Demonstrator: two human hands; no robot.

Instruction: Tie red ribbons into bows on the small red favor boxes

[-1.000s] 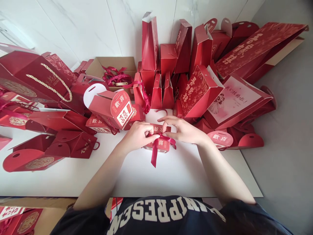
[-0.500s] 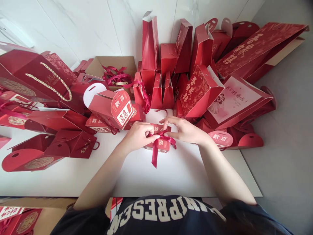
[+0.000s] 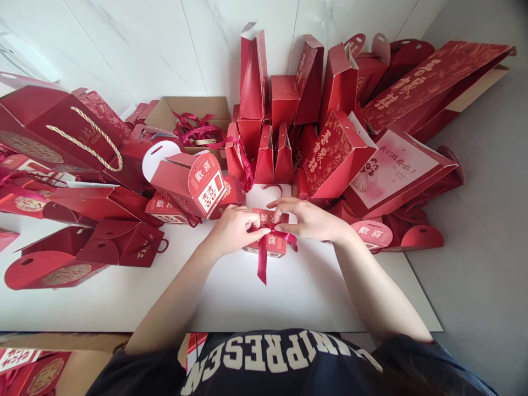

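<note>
A small red gift box [image 3: 274,246] with pale lettering stands on the white table between my hands. A dark red ribbon [image 3: 262,264] runs across its top, one tail hanging down the near side and a looped part lying at the right. My left hand [image 3: 237,230] is closed, thumb and curled fingers pinching the ribbon at the top of the box. From the right, my right hand [image 3: 307,220] pinches the ribbon close to the same spot, its index finger bent. The ribbon's crossing point is partly hidden by my fingertips.
Red gift boxes and bags crowd the back, including a box with a round white flap [image 3: 198,179]. An open cardboard box [image 3: 165,113] holds loose ribbons. Several folded red boxes [image 3: 124,242] lie at the left. A grey wall [image 3: 487,231] bounds the right side.
Both hands stay at the box top. My right fingertips have shifted slightly left and down, closer to my left thumb. The view has moved a little.
</note>
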